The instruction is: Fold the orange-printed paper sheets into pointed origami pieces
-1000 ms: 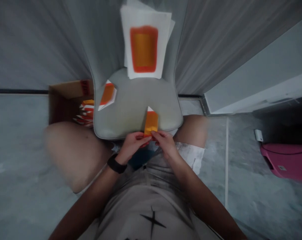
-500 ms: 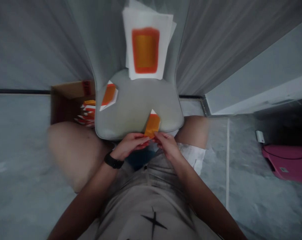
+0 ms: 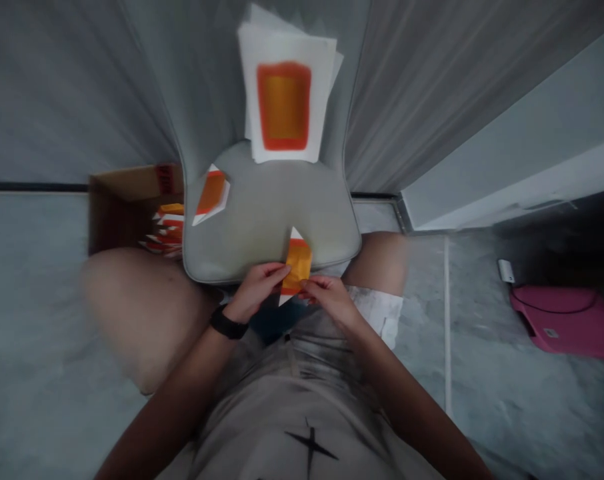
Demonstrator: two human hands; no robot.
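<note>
Between my hands, over the front edge of the grey chair seat, is a folded piece of paper, orange-yellow with red bands and white pointed ends. My left hand pinches its left edge. On the lower right edge, my right hand grips it between thumb and fingers. Another folded paper of the same colours lies on the left of the seat. A stack of white sheets leans on the chair's backrest, its front sheet printed with a red-bordered orange rectangle.
Left of the chair, an open cardboard box holds several folded papers. On the floor at the right lie a pink flat object and a small white device with a black cable. A grey curtain hangs behind.
The paper's lower white point now shows between my hands, where it was covered before. My left hand has moved up its left edge. The whole view has shifted slightly.
</note>
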